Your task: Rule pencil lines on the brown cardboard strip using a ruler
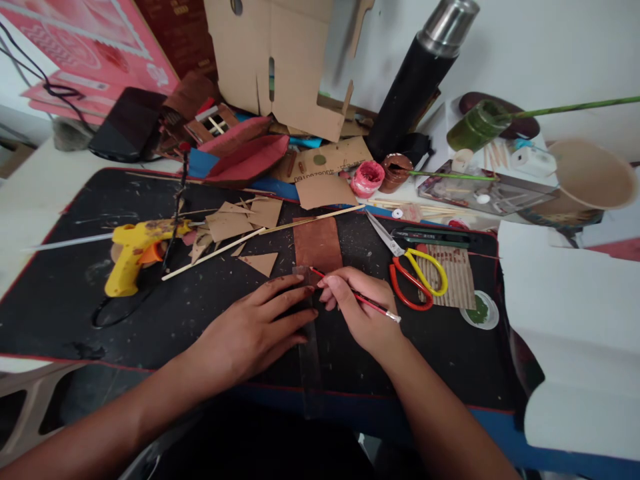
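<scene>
My left hand (260, 317) lies flat with its fingers stretched out, pressing a clear ruler (309, 363) against the black mat. The ruler's far end reaches a brown-painted piece of cardboard (317, 243), whose near part is hidden by my hands. In my right hand (363, 303) is a red and black pencil (373, 305), its tip by the ruler's far end at the cardboard. A pair of scissors (413, 267) with one red and one yellow handle rests just right of that hand.
Left on the mat (55, 293) lies a yellow glue gun (133, 257) beside cardboard scraps (230, 223) and thin sticks (215, 253). Behind stand paint jars (369, 179) and a tall black flask (415, 80). Corrugated cardboard (450, 277) and a small dish with green paint (480, 311) lie right.
</scene>
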A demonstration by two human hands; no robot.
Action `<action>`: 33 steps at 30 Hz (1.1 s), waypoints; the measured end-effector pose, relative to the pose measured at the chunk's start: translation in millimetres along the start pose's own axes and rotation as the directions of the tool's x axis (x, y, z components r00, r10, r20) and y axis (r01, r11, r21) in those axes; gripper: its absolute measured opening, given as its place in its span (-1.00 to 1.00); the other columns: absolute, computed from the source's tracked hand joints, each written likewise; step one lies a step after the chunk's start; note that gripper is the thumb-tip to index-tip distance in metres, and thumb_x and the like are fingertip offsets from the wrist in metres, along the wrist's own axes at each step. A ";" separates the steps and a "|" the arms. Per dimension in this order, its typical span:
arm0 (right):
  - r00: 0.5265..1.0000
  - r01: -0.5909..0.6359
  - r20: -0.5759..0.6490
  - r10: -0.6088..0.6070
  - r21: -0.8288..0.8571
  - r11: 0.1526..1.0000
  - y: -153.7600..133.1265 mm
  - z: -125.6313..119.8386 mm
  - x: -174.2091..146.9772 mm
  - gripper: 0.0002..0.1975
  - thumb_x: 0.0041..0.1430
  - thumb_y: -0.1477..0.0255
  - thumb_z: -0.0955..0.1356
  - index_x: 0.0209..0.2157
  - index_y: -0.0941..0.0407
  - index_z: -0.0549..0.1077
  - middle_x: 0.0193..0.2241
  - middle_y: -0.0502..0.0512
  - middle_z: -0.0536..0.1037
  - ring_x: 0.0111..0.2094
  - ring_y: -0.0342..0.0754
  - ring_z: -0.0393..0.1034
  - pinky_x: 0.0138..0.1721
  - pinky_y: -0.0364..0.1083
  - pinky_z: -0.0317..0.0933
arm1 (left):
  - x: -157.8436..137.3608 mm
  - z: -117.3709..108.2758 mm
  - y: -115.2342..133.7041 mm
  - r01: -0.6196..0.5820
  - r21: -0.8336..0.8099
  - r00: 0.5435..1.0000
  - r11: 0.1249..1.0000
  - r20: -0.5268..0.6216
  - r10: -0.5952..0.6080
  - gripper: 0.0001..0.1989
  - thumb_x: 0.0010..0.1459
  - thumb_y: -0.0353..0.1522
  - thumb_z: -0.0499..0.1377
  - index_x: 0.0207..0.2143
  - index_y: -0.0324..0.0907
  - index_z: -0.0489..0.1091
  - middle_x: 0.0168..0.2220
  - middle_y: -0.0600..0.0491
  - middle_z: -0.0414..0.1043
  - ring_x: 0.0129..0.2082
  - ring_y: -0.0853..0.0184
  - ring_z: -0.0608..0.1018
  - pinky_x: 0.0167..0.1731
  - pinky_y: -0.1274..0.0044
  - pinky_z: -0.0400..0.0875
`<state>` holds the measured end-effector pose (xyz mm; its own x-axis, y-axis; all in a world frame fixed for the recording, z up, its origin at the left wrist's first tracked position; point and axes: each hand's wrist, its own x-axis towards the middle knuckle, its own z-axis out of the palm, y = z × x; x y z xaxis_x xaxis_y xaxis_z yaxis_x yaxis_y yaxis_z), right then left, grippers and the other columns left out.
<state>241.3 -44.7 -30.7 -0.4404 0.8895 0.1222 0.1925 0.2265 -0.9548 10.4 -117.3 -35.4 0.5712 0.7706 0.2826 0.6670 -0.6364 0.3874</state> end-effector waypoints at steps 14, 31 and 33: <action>1.000 0.015 0.027 -0.014 -0.036 0.999 0.8 -1.3 0.0 -0.67 0.63 0.31 0.31 -0.26 0.06 0.59 -0.49 -0.07 0.60 -0.51 -0.15 0.51 -0.36 -0.12 0.38 | 0.3 -0.2 1.2 0.013 -0.005 1.000 1.000 -0.001 -0.013 -0.69 0.48 -0.35 0.27 0.21 -0.16 0.56 0.32 -0.14 0.54 0.44 -0.02 0.44 0.34 0.14 0.55; 0.999 0.035 0.013 -0.034 -0.019 0.999 0.8 -2.5 -1.8 -0.66 0.63 0.36 0.30 -0.29 0.06 0.59 -0.59 -0.12 0.50 -0.57 -0.15 0.46 -0.38 -0.11 0.33 | -0.4 1.3 0.1 0.003 0.007 1.000 1.000 0.000 -0.003 -0.70 0.54 -0.31 0.20 0.21 -0.17 0.54 0.31 -0.14 0.54 0.43 -0.04 0.44 0.30 0.11 0.60; 1.000 0.028 0.014 -0.028 -0.018 0.999 1.0 -2.7 -2.1 -0.66 0.63 0.35 0.30 -0.29 0.06 0.59 -0.59 -0.12 0.50 -0.57 -0.15 0.46 -0.38 -0.11 0.33 | -0.5 0.6 0.3 0.003 0.009 1.000 1.000 0.002 -0.003 -0.70 0.54 -0.31 0.19 0.22 -0.17 0.54 0.31 -0.15 0.54 0.43 -0.05 0.45 0.28 0.10 0.61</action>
<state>244.8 -45.3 -31.2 -0.4577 0.8772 0.1452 0.1958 0.2587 -0.9459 10.6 -117.9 -36.0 0.5703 0.7725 0.2793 0.6730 -0.6343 0.3803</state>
